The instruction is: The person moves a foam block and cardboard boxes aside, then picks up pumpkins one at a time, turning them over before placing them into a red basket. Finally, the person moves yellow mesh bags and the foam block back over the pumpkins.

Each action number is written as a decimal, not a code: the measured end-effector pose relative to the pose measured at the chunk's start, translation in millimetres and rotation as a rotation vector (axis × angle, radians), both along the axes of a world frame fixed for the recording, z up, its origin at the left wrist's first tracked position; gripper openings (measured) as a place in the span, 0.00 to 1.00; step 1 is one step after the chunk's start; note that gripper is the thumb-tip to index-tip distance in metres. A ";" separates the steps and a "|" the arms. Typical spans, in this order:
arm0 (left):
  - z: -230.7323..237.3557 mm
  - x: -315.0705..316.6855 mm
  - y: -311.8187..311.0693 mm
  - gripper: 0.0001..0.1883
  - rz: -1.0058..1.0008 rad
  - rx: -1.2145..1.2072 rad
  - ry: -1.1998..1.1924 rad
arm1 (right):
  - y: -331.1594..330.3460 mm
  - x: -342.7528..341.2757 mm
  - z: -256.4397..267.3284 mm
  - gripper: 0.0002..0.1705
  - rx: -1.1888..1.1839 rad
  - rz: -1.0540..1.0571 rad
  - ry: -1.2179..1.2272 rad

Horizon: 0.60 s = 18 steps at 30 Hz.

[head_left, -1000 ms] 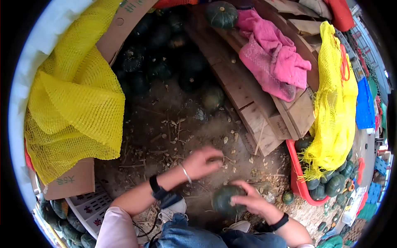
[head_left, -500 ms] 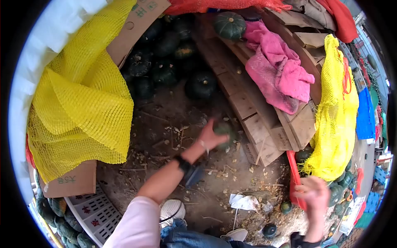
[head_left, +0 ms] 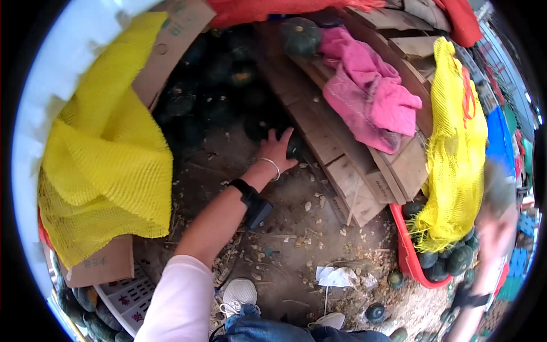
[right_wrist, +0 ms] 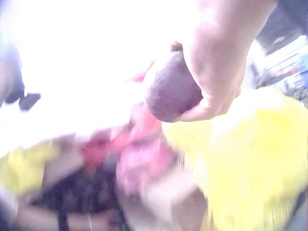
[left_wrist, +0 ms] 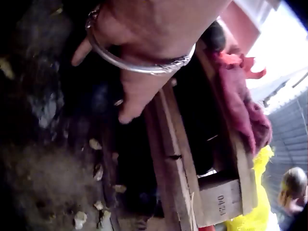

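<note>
My left hand [head_left: 276,153] reaches forward over the dirt floor, fingers spread and nothing held. Its fingertips are close to a dark green pumpkin [head_left: 256,126] at the edge of a shadowed heap. In the left wrist view the left hand [left_wrist: 144,43], with a silver bangle, stretches toward a very dark area beside the wooden slats [left_wrist: 173,159]. Far out to the right, blurred, my right hand [head_left: 494,236] holds a round pumpkin [head_left: 499,191]. The right wrist view shows the right hand [right_wrist: 216,72] gripping that pumpkin [right_wrist: 168,89] from the side.
Wooden boards [head_left: 342,165] bear a pink cloth [head_left: 370,97] and another pumpkin [head_left: 301,37]. A red tub [head_left: 403,239] of pumpkins stands right, under yellow mesh [head_left: 453,148]. More mesh [head_left: 108,159] and a white crate [head_left: 122,302] are left. Small pumpkins [head_left: 375,312] lie near the shoes.
My left hand, around a pumpkin half a second ago, has moved forward to the heap without one. My right hand has swung from near my knees past the red tub to the far right.
</note>
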State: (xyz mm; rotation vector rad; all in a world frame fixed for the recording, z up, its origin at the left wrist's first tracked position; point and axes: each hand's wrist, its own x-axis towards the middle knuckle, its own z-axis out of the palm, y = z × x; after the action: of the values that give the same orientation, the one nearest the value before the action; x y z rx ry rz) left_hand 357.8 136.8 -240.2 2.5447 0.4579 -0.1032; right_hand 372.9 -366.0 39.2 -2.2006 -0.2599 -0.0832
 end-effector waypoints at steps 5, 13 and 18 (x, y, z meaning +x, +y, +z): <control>-64.2 -3.5 -31.9 0.46 0.268 -0.336 -0.385 | 1.1 -35.8 53.0 0.33 1.070 0.306 0.258; -24.3 -166.7 -29.8 0.35 0.363 -2.296 -0.178 | 117.5 -135.0 -141.9 0.18 0.542 -0.060 0.832; -13.7 -232.7 -47.7 0.29 0.543 -2.123 0.107 | 162.3 -155.1 -194.6 0.24 0.420 0.282 0.861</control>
State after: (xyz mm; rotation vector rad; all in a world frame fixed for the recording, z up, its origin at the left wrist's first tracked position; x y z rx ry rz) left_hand 125.1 89.0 -254.0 0.3203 0.5407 -0.2953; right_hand 217.8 -203.6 -155.4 -1.5871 -0.0492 0.8667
